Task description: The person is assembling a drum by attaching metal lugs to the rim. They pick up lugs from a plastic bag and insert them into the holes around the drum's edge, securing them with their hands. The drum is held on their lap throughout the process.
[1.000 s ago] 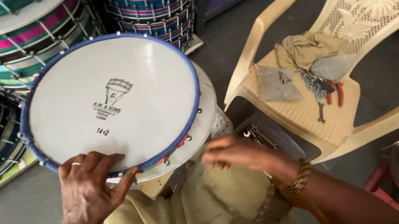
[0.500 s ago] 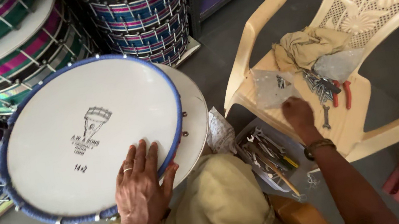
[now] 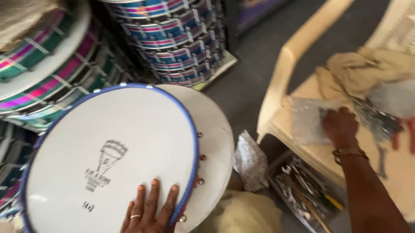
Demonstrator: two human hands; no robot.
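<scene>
A round white drum head with a blue rim [image 3: 109, 169] lies tilted over a second white drum skin [image 3: 216, 146] on my lap. My left hand [image 3: 144, 227] rests flat on its near edge, fingers spread, a ring on one finger. My right hand [image 3: 340, 126] reaches out to the seat of a cream plastic chair [image 3: 285, 71] and presses on a clear plastic bag [image 3: 304, 121] there. Whether its fingers grip the bag is blurred. Beside that hand lie metal tools and red-handled pliers [image 3: 410, 132] and a tan cloth [image 3: 363, 70].
Stacks of colourful striped drums [image 3: 176, 26] stand at the back and left [image 3: 20, 75]. A tray of hand tools [image 3: 305, 194] and a crumpled white bag [image 3: 249, 158] sit on the grey floor between my lap and the chair.
My right hand left the drum's edge and reached right onto the chair seat. My left hand slid from gripping the rim to lying flat on the skin. The drum shifted left.
</scene>
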